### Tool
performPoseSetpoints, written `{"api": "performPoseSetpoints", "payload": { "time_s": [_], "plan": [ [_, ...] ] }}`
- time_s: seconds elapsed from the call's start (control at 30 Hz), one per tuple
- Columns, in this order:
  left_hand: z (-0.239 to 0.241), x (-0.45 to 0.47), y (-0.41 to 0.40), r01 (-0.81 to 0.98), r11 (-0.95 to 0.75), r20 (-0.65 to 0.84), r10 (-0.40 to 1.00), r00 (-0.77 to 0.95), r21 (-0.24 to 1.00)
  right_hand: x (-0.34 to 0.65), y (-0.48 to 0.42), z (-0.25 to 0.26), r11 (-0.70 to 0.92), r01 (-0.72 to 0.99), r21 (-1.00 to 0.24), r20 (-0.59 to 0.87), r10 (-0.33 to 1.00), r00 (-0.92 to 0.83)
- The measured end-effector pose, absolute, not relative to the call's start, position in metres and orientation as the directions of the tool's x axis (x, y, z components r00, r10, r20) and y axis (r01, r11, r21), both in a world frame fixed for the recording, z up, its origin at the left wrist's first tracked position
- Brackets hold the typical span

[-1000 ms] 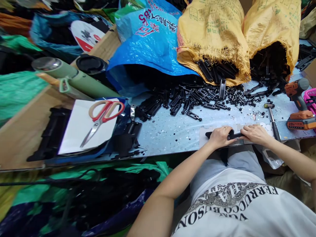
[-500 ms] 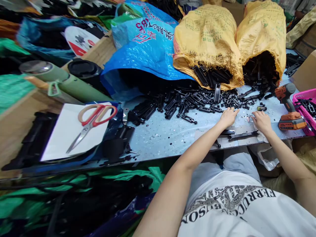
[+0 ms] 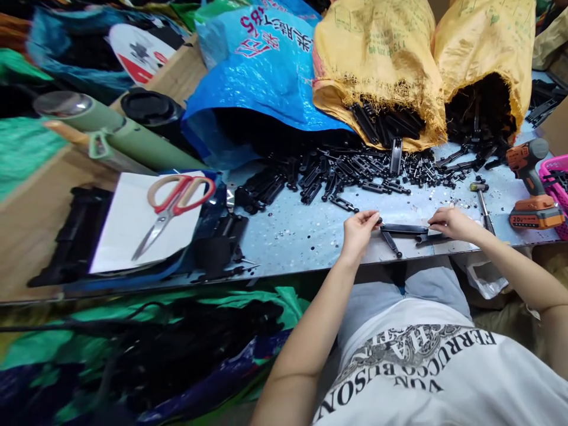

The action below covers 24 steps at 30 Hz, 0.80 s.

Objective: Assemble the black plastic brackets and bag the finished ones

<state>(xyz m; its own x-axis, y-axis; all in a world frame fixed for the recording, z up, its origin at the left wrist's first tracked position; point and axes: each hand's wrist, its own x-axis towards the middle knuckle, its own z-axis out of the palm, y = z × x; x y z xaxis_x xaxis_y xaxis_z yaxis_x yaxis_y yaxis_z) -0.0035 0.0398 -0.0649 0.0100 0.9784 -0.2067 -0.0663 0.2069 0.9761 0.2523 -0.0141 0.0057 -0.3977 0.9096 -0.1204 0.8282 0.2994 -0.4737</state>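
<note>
My left hand [image 3: 358, 234] is closed in a pinch on a small black piece [image 3: 379, 220], just beyond the left end of a black bar [image 3: 404, 229] on the bench. My right hand [image 3: 453, 223] is pinched at the bar's other end; whatever its fingertips hold is too small to make out. Below the bar lies a short black arm with a knobbed end [image 3: 391, 244]. Partly under my right hand is a grey, wrench-like metal piece [image 3: 428, 239]. To the right rests a small hammer [image 3: 484, 207], apart from my hand.
Black slotted parts [image 3: 337, 171] and loose screws [image 3: 426, 171] are heaped before a blue bag [image 3: 261, 89] and two yellow sacks [image 3: 377, 53]. A cordless drill [image 3: 532, 183] stands beside a pink basket [image 3: 554, 183]. Scissors [image 3: 177, 201] lie on white paper at left.
Both hands have come away from the small parts, moving left and nearer to me, and now pinch at the black bar's ends. The hammer, earlier mostly hidden by my right hand, shows fully.
</note>
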Motion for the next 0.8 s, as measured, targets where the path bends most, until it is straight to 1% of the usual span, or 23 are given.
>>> {"api": "performPoseSetpoints", "payload": {
  "time_s": [0.07, 0.17, 0.2, 0.27, 0.33, 0.4, 0.5, 0.6, 0.67, 0.73, 0.8],
  "plan": [
    [-0.070, -0.009, 0.034, -0.114, 0.237, -0.242, 0.970, -0.033, 0.965, 0.240, -0.011, 0.012, 0.319, 0.888, -0.333, -0.199, 0.896, -0.397],
    [-0.072, -0.004, 0.034, -0.101, 0.224, -0.232, 0.970, -0.072, 0.969, 0.222, -0.009, 0.017, 0.366, 0.923, -0.117, -0.289, 0.877, -0.385],
    [-0.071, -0.002, 0.034, -0.090, 0.210, -0.217, 0.973, -0.074, 0.973, 0.216, -0.009, 0.018, 0.389, 0.918, -0.075, -0.305, 0.868, -0.393],
    [-0.069, 0.002, 0.036, -0.066, 0.178, -0.182, 0.982, -0.051, 0.982, 0.208, -0.010, 0.019, 0.421, 0.906, -0.033, -0.313, 0.857, -0.409],
    [-0.066, 0.004, 0.037, -0.049, 0.158, -0.159, 0.987, -0.022, 0.986, 0.206, -0.011, 0.019, 0.403, 0.915, -0.017, -0.295, 0.872, -0.390],
    [-0.064, 0.004, 0.037, -0.053, 0.156, -0.157, 0.988, -0.011, 0.986, 0.209, -0.014, 0.018, 0.345, 0.939, -0.010, -0.271, 0.903, -0.334],
    [-0.064, 0.003, 0.034, -0.074, 0.164, -0.163, 0.986, 0.021, 0.984, 0.219, -0.019, 0.013, 0.292, 0.956, -0.043, -0.233, 0.927, -0.294],
    [-0.065, 0.003, 0.031, -0.063, 0.173, -0.164, 0.979, 0.123, 0.983, 0.228, -0.023, 0.006, 0.331, 0.938, -0.100, -0.175, 0.922, -0.344],
    [-0.066, 0.003, 0.031, -0.047, 0.177, -0.169, 0.976, 0.139, 0.983, 0.231, -0.025, 0.001, 0.359, 0.925, -0.124, -0.120, 0.920, -0.374],
    [-0.069, 0.003, 0.033, 0.008, 0.151, -0.152, 0.984, 0.098, 0.988, 0.231, -0.026, -0.004, 0.371, 0.917, -0.143, -0.070, 0.921, -0.384],
    [-0.072, 0.000, 0.036, 0.155, 0.068, -0.078, 0.995, 0.063, 0.986, 0.231, -0.027, -0.009, 0.385, 0.908, -0.167, -0.026, 0.919, -0.394]
  ]
}}
